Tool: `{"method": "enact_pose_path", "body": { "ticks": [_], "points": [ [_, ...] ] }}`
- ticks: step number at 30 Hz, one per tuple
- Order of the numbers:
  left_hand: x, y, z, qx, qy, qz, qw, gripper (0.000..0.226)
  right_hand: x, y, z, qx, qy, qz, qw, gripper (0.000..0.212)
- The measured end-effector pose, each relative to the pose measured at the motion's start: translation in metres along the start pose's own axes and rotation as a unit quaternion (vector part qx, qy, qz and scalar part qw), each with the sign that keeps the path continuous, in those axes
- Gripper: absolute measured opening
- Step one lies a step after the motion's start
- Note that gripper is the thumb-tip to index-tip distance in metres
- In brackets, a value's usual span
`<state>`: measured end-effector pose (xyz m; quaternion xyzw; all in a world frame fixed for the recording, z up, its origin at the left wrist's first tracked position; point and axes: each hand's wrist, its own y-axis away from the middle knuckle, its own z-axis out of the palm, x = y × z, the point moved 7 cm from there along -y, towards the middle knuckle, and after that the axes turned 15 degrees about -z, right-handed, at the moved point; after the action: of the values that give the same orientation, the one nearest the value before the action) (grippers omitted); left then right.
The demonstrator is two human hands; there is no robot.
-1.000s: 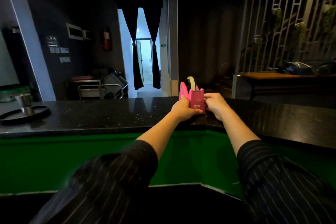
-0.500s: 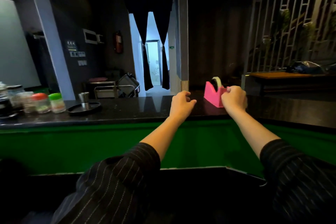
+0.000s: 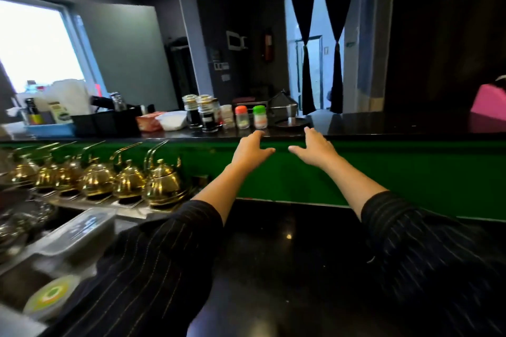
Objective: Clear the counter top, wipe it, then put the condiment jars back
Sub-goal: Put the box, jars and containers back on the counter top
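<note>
Several condiment jars stand in a row on the black counter top [image 3: 383,123]: two dark glass jars [image 3: 201,113], a small pale one, a red-capped shaker [image 3: 242,117] and a green-capped shaker [image 3: 259,116]. To their right sits a round dark tray with a metal cup [image 3: 291,117]. My left hand [image 3: 250,148] and my right hand [image 3: 315,146] hover side by side in front of the counter's near edge, just below the tray, both empty with fingers spread. The pink tape dispenser [image 3: 490,102] stands on the counter at the far right edge of view.
Further left on the counter are black holders [image 3: 106,123], a blue tray with bottles [image 3: 49,128] and packets. Below the green counter front [image 3: 410,172], a row of several brass kettles [image 3: 128,180] lines the lower shelf at left, beside plastic containers. A dark lower worktop [image 3: 287,254] lies under my arms.
Both hands let go of the pink tape dispenser, left on the counter at right. My view and hands swung left, toward the tray and jars, and the fingers spread.
</note>
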<state>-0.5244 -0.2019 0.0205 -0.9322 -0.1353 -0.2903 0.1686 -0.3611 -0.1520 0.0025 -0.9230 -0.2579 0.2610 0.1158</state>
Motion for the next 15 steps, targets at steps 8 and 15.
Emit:
{"method": "enact_pose_path", "body": {
  "ticks": [8, 15],
  "points": [
    [-0.101, -0.042, -0.104, 0.021, -0.060, -0.078, 0.995, 0.065, -0.121, -0.083, 0.059, -0.140, -0.006, -0.093, 0.986, 0.087],
    [-0.156, -0.080, -0.167, 0.070, -0.053, -0.104, 0.991, 0.060, -0.196, -0.155, 0.075, -0.006, -0.051, -0.185, 0.981, 0.053]
  ]
}}
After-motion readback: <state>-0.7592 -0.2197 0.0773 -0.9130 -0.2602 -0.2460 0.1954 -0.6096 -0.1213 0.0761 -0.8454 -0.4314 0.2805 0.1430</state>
